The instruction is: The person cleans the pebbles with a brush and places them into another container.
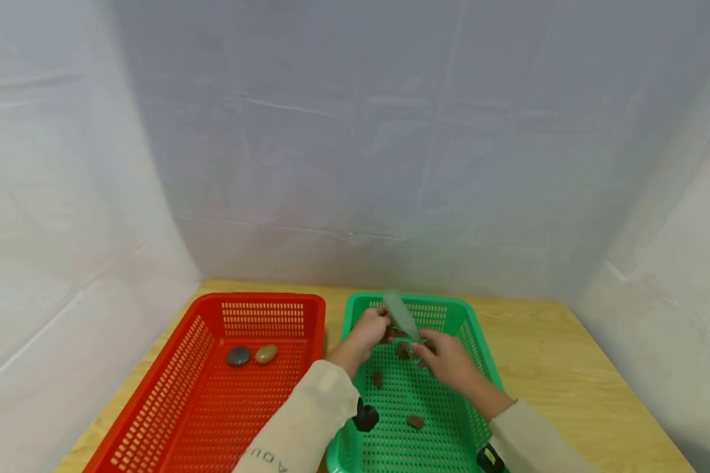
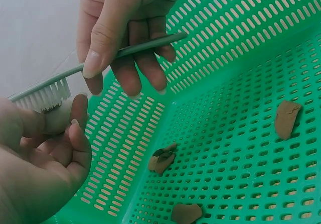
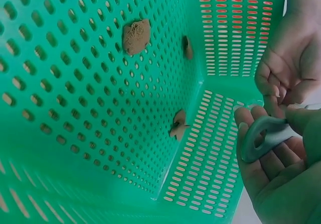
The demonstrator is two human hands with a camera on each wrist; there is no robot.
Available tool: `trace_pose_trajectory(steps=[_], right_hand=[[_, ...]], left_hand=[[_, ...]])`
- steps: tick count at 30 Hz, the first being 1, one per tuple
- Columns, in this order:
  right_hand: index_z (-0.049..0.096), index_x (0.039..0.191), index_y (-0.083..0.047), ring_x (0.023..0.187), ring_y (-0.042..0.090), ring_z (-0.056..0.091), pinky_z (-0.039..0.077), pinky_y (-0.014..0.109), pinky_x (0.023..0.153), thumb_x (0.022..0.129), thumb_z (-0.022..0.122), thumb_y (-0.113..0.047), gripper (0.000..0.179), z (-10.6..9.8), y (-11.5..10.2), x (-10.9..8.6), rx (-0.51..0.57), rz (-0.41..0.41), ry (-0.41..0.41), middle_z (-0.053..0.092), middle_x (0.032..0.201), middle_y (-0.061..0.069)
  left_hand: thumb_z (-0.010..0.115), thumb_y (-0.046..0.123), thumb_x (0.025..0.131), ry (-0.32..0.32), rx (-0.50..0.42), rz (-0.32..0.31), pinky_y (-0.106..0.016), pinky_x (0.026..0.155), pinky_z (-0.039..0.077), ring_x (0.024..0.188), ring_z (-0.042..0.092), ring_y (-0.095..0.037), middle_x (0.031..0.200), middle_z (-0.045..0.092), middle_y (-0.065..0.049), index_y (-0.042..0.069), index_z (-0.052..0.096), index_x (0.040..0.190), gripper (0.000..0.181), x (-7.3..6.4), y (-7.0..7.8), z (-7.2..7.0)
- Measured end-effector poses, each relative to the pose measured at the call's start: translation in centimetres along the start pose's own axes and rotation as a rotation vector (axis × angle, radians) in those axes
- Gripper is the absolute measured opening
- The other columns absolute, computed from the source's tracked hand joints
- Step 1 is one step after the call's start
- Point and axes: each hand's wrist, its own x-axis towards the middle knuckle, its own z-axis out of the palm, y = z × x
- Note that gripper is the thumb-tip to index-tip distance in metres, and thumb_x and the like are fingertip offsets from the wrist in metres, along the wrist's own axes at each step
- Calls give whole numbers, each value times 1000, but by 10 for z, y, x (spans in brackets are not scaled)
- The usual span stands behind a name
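My right hand (image 1: 448,361) grips a grey-green brush (image 1: 401,315) by its handle, with the thumb on top, over the far part of the green basket (image 1: 488,348). White bristles (image 2: 42,98) point down in the left wrist view. They meet a pale, rounded, pebble-like thing (image 2: 59,118) with a dark patch, pinched in the fingers of my left hand (image 2: 35,163). The right wrist view shows the handle's looped end (image 3: 258,141) across the right hand's fingers. Brown clay-like pieces (image 3: 136,36) lie on the green basket's floor below both hands.
A red basket (image 1: 154,387) stands left of the green one, holding a dark grey pebble (image 1: 238,356) and a tan pebble (image 1: 266,353). Both baskets are on a wooden table (image 1: 568,368). White sheeting (image 1: 355,144) surrounds the back and sides.
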Motion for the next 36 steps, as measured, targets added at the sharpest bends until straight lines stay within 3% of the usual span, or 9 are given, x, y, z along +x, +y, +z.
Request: trace_pose_trajectory(steps=[5, 10, 16, 23, 30, 36], right_hand=[[63, 116, 3, 67, 26, 68, 52, 24, 53, 98, 58, -9, 23, 0, 1, 1, -29, -1, -8, 71, 86, 16], [63, 118, 4, 66, 25, 68, 52, 23, 52, 97, 59, -9, 25, 1, 0, 1, -42, 38, 22, 71, 82, 10], [66, 115, 0, 64, 20, 67, 52, 23, 53, 96, 61, -8, 22, 1, -2, 0, -63, 100, 75, 70, 82, 11], [66, 114, 2, 64, 22, 67, 51, 25, 52, 95, 62, -10, 23, 1, 0, 2, -74, 119, 112, 69, 78, 8], [65, 104, 3, 67, 24, 68, 53, 27, 53, 98, 58, -11, 17, -2, -2, 2, -28, 147, 156, 69, 79, 11], [63, 115, 3, 69, 21, 69, 51, 25, 52, 99, 57, -14, 24, -3, -4, 3, -23, 122, 173, 71, 86, 12]], left_hand=[[42, 6, 103, -19, -8, -6, -20, 64, 52, 92, 69, -27, 109, 68, -20, -6, 51, 136, 36, 1, -1, 0], [41, 11, 105, -29, 11, 9, -19, 62, 50, 80, 67, -15, 113, 67, -20, -4, 48, 140, 38, 1, -1, 0], [42, 18, 106, -20, 24, 10, -18, 61, 50, 84, 69, -16, 119, 65, -19, 0, 47, 142, 41, 1, -2, 0], [41, 17, 106, -1, 19, -4, -16, 58, 46, 73, 65, -6, 130, 58, -21, -2, 40, 145, 44, 1, -1, 0], [41, 16, 106, 7, 27, 2, -15, 56, 45, 66, 63, -4, 120, 65, -21, -2, 44, 143, 41, 2, -1, 0], [42, 17, 106, 17, 18, -8, -15, 56, 46, 67, 63, -5, 117, 66, -19, -2, 44, 143, 42, 1, -1, -1]])
